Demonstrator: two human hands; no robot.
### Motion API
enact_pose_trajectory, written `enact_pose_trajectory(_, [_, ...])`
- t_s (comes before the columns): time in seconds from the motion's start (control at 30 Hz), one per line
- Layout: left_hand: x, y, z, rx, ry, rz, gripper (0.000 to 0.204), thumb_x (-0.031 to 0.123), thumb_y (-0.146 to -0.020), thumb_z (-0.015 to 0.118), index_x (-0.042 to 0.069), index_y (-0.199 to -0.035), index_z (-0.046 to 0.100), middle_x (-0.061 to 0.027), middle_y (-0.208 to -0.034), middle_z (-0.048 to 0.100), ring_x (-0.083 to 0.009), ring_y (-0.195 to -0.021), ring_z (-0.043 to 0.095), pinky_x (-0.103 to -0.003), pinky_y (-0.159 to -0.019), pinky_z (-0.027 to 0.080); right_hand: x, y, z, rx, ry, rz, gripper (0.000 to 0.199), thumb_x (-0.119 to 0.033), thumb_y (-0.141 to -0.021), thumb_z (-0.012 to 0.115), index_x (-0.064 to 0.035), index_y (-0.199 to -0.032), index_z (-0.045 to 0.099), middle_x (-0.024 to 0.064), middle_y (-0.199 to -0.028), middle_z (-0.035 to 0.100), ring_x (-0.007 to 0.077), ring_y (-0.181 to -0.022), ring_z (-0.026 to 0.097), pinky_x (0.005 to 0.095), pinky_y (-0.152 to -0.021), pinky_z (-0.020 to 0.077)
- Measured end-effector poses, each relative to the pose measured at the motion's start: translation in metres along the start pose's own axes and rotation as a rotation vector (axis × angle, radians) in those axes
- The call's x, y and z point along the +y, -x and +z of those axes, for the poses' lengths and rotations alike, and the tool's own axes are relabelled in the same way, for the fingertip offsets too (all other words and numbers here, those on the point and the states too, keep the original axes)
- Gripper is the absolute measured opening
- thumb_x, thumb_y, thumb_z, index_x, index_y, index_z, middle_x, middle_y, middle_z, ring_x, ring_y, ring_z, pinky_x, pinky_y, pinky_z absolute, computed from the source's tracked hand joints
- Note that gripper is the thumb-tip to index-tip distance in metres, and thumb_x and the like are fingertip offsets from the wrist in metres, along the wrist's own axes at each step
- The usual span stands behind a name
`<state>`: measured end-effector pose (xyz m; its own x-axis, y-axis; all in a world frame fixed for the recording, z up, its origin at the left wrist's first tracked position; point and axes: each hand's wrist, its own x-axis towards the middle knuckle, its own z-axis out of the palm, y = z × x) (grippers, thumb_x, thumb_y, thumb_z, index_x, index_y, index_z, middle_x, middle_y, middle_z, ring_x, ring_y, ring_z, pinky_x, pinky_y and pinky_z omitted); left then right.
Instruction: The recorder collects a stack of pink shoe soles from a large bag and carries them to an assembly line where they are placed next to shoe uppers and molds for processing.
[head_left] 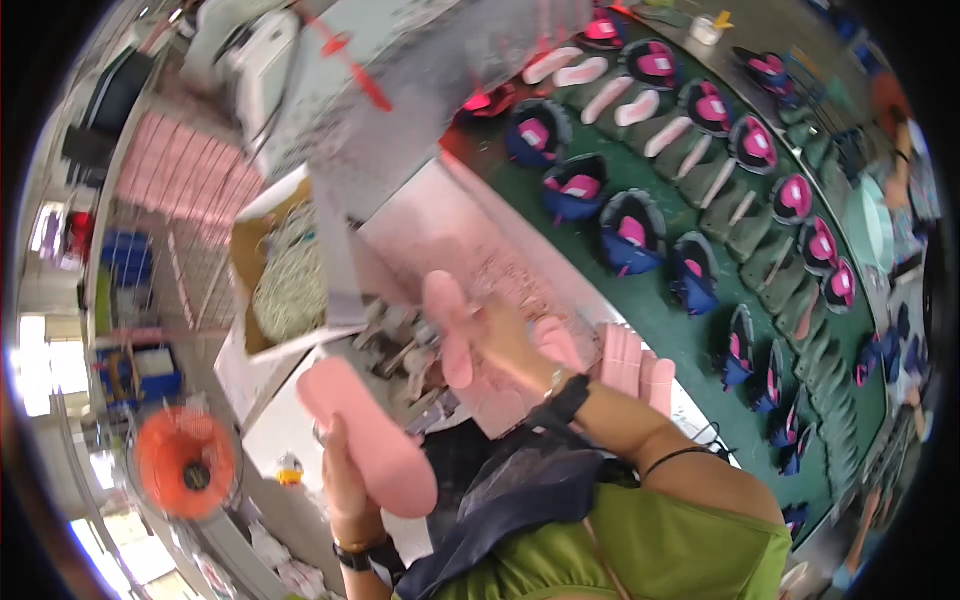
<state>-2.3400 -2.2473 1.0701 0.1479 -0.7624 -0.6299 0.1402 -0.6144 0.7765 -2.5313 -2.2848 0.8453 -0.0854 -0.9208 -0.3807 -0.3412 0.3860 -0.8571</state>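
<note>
My left hand (343, 478) is wrapped round the edge of a large pink shoe sole (368, 435), held tilted with its broad flat face up. Slightly blurred, my right hand (503, 338) has its fingers closed at the middle of a second, narrower-looking pink sole (447, 300). This one is over the left side of a pale work surface (400, 225) strewn with pink crumbs. Beside my right wrist are more pink soles (558, 343), and a row of stacked ones (622, 358) stands by my forearm.
A green conveyor belt (660, 300) on the right carries blue shoe uppers with pink insides, dark lasts and pale soles. At the left stand a cardboard box (245, 270) of pale stringy material and an orange fan (185, 460). Scraps (395, 345) lie below the work surface. A grey machine (420, 80) stands ahead.
</note>
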Motion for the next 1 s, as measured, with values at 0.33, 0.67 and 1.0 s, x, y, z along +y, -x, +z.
enact_pose_trajectory(0.33, [0.002, -0.011, 0.021, -0.01, -0.301, 0.086, 0.07, 0.056, -0.095, 0.053, 0.008, -0.145, 0.04, -0.0124, -0.137, 0.051, -0.0301, -0.124, 0.049, -0.044, -0.104, 0.043, 0.053, -0.028, -0.037, 0.486, -0.356, -0.077, 0.019, -0.019, -0.091, 0.057, -0.0041, -0.102, 0.06, 0.0187, -0.088, 0.066, 0.0329, -0.089, 0.068, 0.0423, -0.067, 0.0532])
enact_pose_trajectory(0.67, [0.012, -0.036, 0.033, -0.229, -0.193, -0.039, 0.071, 0.055, -0.096, 0.051, 0.004, -0.144, 0.038, -0.0143, -0.129, 0.056, -0.0299, -0.116, 0.056, -0.046, -0.101, 0.046, 0.256, 0.075, -0.346, 1.298, 0.043, 0.368, 0.031, -0.015, -0.087, 0.064, -0.0072, -0.113, 0.049, 0.0106, -0.07, 0.067, 0.0209, -0.053, 0.068, 0.0342, -0.047, 0.0523])
enact_pose_trajectory(1.0, [0.012, -0.032, 0.013, -0.212, -0.277, 0.138, 0.066, 0.051, -0.097, 0.052, 0.004, -0.142, 0.042, -0.0141, -0.134, 0.051, -0.0292, -0.12, 0.053, -0.045, -0.101, 0.046, 0.321, 0.032, -0.387, 1.385, 0.377, 0.326, 0.037, -0.007, -0.074, 0.062, -0.0047, -0.111, 0.063, 0.0196, -0.088, 0.065, 0.0379, -0.085, 0.062, 0.0476, -0.079, 0.0508])
